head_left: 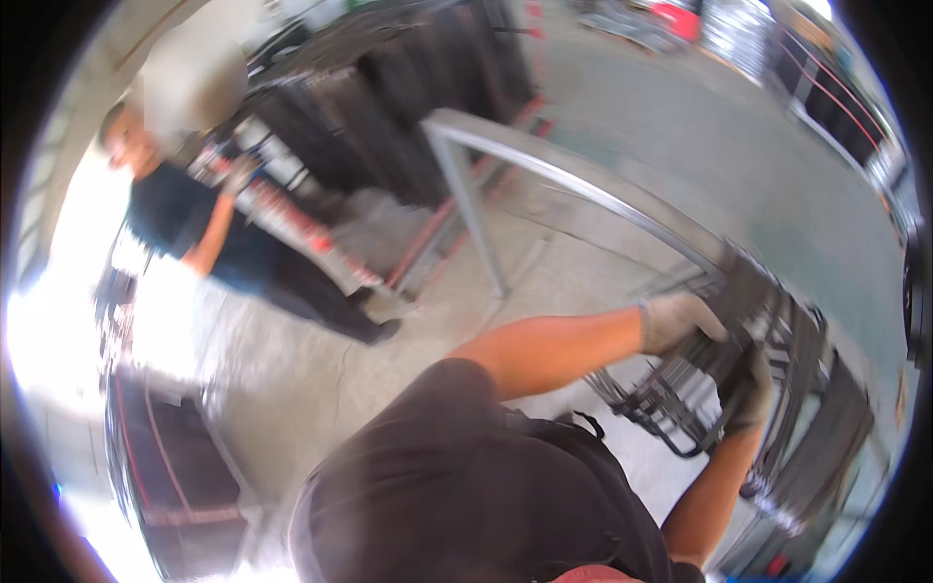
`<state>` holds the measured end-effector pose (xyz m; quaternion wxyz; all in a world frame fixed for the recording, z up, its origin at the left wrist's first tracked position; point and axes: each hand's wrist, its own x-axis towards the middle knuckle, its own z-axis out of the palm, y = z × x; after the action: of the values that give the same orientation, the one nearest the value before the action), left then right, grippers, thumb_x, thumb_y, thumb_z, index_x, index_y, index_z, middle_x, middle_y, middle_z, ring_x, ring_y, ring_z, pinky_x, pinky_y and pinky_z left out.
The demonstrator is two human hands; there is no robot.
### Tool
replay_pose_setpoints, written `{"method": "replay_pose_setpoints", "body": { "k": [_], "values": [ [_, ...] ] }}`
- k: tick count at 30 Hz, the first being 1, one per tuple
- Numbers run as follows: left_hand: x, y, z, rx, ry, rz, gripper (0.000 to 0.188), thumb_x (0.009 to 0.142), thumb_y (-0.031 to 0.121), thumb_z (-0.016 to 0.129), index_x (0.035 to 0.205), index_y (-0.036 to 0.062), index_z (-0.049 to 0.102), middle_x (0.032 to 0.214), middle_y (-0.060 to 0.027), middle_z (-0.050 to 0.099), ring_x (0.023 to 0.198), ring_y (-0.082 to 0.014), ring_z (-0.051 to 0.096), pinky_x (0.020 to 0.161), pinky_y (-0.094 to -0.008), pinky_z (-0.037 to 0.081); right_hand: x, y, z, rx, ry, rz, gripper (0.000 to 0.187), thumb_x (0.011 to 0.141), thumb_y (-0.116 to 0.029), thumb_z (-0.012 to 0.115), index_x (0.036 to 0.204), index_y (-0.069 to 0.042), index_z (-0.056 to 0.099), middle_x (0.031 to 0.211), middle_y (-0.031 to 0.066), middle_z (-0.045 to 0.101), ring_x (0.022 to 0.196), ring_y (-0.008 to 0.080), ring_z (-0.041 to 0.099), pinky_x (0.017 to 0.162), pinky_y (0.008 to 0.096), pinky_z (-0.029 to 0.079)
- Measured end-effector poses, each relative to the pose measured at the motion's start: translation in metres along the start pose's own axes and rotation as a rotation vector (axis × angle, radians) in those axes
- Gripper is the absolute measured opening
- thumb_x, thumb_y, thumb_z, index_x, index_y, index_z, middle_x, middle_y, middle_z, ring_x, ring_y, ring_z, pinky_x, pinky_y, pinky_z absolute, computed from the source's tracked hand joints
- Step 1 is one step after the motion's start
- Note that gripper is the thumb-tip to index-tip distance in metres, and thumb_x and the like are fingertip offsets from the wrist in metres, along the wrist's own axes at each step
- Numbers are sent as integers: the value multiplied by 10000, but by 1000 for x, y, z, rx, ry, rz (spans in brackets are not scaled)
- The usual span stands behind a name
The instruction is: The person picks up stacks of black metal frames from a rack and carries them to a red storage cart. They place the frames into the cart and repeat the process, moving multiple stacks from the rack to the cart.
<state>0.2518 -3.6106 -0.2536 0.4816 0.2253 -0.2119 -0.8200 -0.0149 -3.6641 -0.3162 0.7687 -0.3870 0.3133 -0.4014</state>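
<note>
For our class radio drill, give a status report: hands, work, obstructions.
Left hand and right hand gloved, at dark parts; exact grip blurred. Grey metal frame beyond left hand. Co-worker off left, clear of hands.

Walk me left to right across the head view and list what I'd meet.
Co-worker in a dark top → grey metal frame → gloved left hand → gloved right hand → dark strips at lower right → black rounded object at the right rim.

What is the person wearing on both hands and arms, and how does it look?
Left hand and right hand wear pale greyish gloves. The dark shirt has short sleeves, leaving the forearms bare. Blur hides any glove markings.
</note>
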Motion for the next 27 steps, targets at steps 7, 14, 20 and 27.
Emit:
{"method": "replay_pose_setpoints", "body": {
  "k": [7,14,20,27],
  "values": [
    [-24,15,20,983,540,109,569,936,370,831,1355,-8,758,1271,-217,803,1202,-367,769,1067,-445,589,71,28,75,317,-494,15,797,1018,-442,724,1642,7,514,1618,221,608,1499,459,564,1315,595,397],
    [-162,63,37,1328,765,113,754,945,586,735,1445,22,708,1303,-269,778,1232,-435,743,1072,-471,574,89,57,210,349,-714,18,662,891,-255,795,1491,-28,629,1541,209,631,1552,490,494,1276,720,391],
    [-328,18,-38,1266,1017,322,792,952,468,837,1542,3,583,1435,-269,711,1337,-434,697,1149,-488,560,96,77,290,357,-574,99,286,965,-205,765,1194,-71,660,1196,59,667,1288,310,631,1181,673,488],
    [-362,41,-77,1280,1367,816,737,979,344,836,1590,52,543,1467,-237,679,1371,-397,665,1162,-487,543,132,95,424,339,-561,11,210,1006,-82,717,1195,-13,657,1130,94,686,1103,254,683,1120,519,559]
  ]
}}
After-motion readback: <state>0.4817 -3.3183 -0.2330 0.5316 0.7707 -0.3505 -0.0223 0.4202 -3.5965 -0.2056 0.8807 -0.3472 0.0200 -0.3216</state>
